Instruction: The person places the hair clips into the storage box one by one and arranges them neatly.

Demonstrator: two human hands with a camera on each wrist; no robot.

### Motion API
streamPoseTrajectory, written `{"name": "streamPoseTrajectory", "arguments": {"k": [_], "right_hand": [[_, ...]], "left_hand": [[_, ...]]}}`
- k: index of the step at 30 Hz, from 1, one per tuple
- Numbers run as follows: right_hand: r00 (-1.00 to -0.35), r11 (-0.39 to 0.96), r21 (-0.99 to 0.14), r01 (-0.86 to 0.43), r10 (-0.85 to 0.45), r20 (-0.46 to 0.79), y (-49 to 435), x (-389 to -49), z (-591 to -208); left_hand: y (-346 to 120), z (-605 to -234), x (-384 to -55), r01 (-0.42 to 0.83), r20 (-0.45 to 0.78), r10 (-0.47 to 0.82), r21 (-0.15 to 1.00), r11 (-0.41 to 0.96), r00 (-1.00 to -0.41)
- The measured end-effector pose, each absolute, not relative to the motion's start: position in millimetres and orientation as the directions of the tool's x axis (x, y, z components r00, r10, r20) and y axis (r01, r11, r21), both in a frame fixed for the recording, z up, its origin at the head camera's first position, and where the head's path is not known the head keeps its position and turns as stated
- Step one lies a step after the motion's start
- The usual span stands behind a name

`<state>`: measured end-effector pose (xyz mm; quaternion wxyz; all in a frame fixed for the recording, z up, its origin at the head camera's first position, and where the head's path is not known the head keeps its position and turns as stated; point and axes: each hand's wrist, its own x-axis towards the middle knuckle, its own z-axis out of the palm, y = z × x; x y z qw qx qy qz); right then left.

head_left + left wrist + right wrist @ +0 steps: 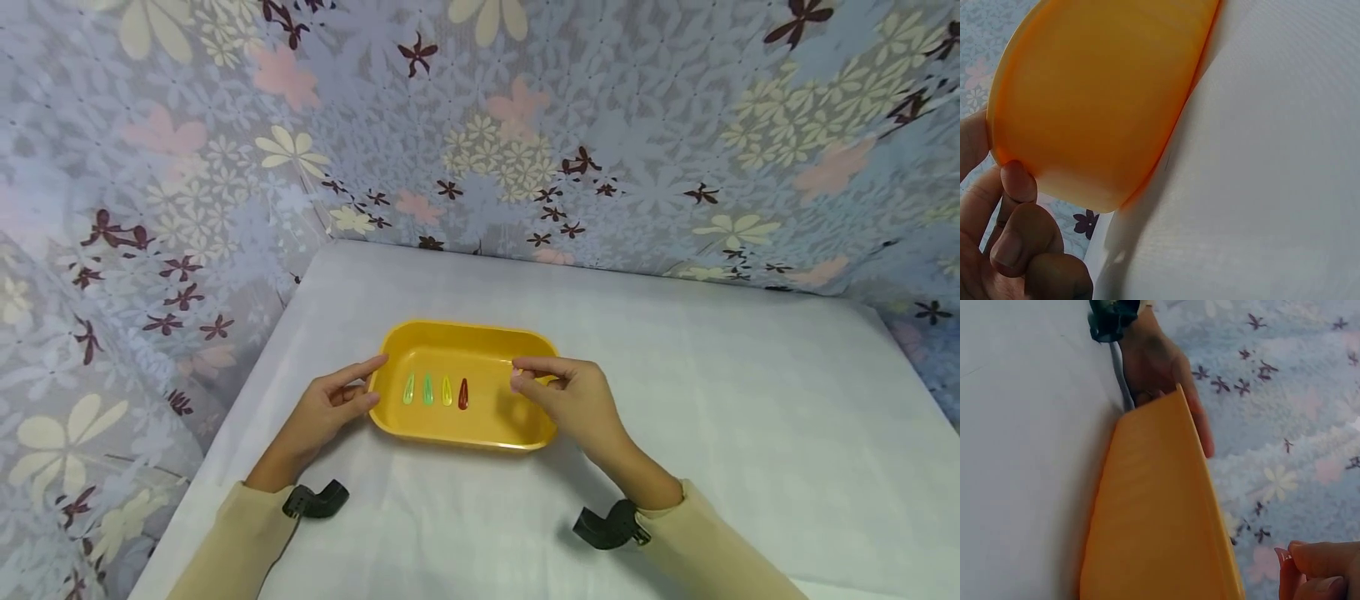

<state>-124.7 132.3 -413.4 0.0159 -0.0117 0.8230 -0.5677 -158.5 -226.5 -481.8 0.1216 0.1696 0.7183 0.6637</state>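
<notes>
A yellow plastic tray (pixel 442 433) stands on the white-covered table. Inside it, side by side in a row, lie a light green snap hair clip (pixel 408 389), a green one (pixel 428 389), a yellow one (pixel 447 391) and a dark red one (pixel 463 394). My left hand (pixel 330 408) holds the tray's left end, index finger and thumb at the rim; the left wrist view shows the fingertips (pixel 1019 181) against the wall. Over the tray's right part, my right hand (pixel 581 400) pinches a small pink hair clip (pixel 516 379) between thumb and index finger.
A white cloth (pixel 720 433) covers the table. Floral fabric (pixel 637 125) hangs behind and at the left side. Black wrist mounts (pixel 611 527) sit on both forearms, below the tray's front edge in the head view.
</notes>
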Motion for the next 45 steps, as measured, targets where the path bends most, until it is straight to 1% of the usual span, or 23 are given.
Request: {"name": "streamPoseTrajectory", "arguments": {"k": [6,14,21,29,45], "right_hand": [[-0.994,0.447,-0.895,0.02,-0.089,-0.066,110,-138,-417],[-0.98,0.58,-0.813,-0.049,-0.183,-0.071,93,-155,-427],[-0.974,0.666,-0.746,-0.027,-0.185,-0.13,84,-160,-433],[-0.965,0.722,-0.688,-0.07,-0.225,-0.137,82,-166,-439],[-0.961,0.777,-0.618,-0.117,-0.246,-0.128,82,-164,-439]], "left_hand": [[-226,-482,-158,0.112,0.077,0.409,0.992,0.062,-0.909],[-226,-479,-157,0.09,0.058,0.402,0.994,0.062,-0.914],[-226,-479,-157,0.092,0.061,0.409,0.994,0.055,-0.91],[-227,-480,-158,0.12,0.088,0.413,0.991,0.051,-0.906],[-227,-481,-157,0.106,0.08,0.411,0.994,0.041,-0.908]]}}
